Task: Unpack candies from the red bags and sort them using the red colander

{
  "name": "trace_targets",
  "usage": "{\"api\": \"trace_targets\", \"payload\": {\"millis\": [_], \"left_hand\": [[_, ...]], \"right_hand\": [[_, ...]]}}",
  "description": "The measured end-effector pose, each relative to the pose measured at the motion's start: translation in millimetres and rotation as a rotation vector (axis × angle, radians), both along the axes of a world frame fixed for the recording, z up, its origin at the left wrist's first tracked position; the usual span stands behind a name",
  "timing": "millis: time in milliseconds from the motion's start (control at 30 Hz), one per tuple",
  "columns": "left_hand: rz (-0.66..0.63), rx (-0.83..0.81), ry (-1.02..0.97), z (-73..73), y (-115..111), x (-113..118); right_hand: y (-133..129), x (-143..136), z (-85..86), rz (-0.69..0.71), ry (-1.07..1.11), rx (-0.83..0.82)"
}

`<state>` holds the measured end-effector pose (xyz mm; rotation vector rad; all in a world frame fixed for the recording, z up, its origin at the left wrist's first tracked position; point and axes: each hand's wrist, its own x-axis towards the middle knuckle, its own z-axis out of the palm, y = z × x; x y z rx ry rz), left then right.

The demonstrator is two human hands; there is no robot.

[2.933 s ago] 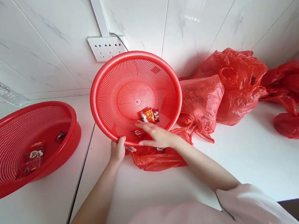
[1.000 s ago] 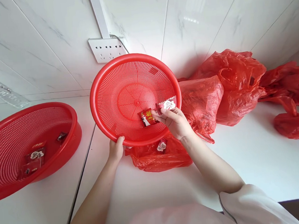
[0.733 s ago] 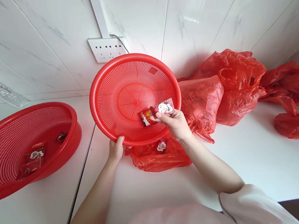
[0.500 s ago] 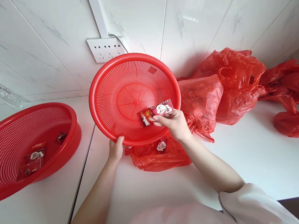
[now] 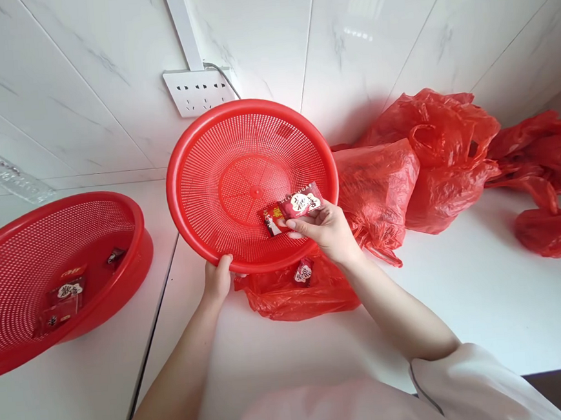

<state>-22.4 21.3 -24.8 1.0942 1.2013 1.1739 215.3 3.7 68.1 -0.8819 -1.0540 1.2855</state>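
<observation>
My left hand grips the near rim of a round red mesh basket, thumb over the edge. The basket is tilted so that its inside faces me. My right hand is closed on red candy packets with white label patches and "SWEET SUGAR" lettering, held over the basket's near right side. Two packets overlap there; whether more lie behind them is hidden. Under the basket's near edge lies an opened red plastic bag, with a small candy packet showing at its mouth.
On the left, a second red basket holds several wrapped packets. Filled red plastic bags stand along the wall at right, with a small knotted bag farther right. A power strip is on the wall; a clear plastic piece lies back left.
The upper packet in my right hand has shifted slightly to the left and up, covering more of the lower one. My left hand and the basket stay nearly still.
</observation>
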Motion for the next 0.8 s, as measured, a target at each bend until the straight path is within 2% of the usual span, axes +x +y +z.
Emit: {"api": "trace_targets", "payload": {"millis": [133, 300, 367, 433, 500, 567, 633, 700, 800], "left_hand": [[0.000, -0.003, 0.015, 0.6, 0, 0], [0.013, -0.003, 0.036, 1.7, 0, 1], [0.017, -0.002, 0.028, 1.6, 0, 1], [0.024, -0.001, 0.026, 1.7, 0, 1], [0.035, -0.006, 0.042, 2.3, -1, 1], [0.028, -0.013, 0.069, 3.8, -3, 2], [0.000, -0.019, 0.090, 6.0, -6, 3], [-0.032, -0.016, 0.106, 8.3, -10, 4], [-0.056, -0.009, 0.142, 10.1, -15, 7]], "right_hand": [[1, 18, 4.3, 0.150, -0.198, 0.026], [-2, 41, 8.5, 0.397, -0.725, 0.129], [-4, 43, 9.3, 0.494, -0.900, 0.167], [-4, 41, 8.0, 0.527, -1.035, 0.159], [0, 37, 2.1, 0.435, -1.126, 0.163], [9, 34, -10.5, 0.253, -1.174, 0.207], [20, 30, -29.5, 0.037, -1.238, 0.249], [30, 25, -51.0, -0.120, -1.341, 0.240], [37, 15, -76.3, -0.149, -1.485, 0.201]]}}
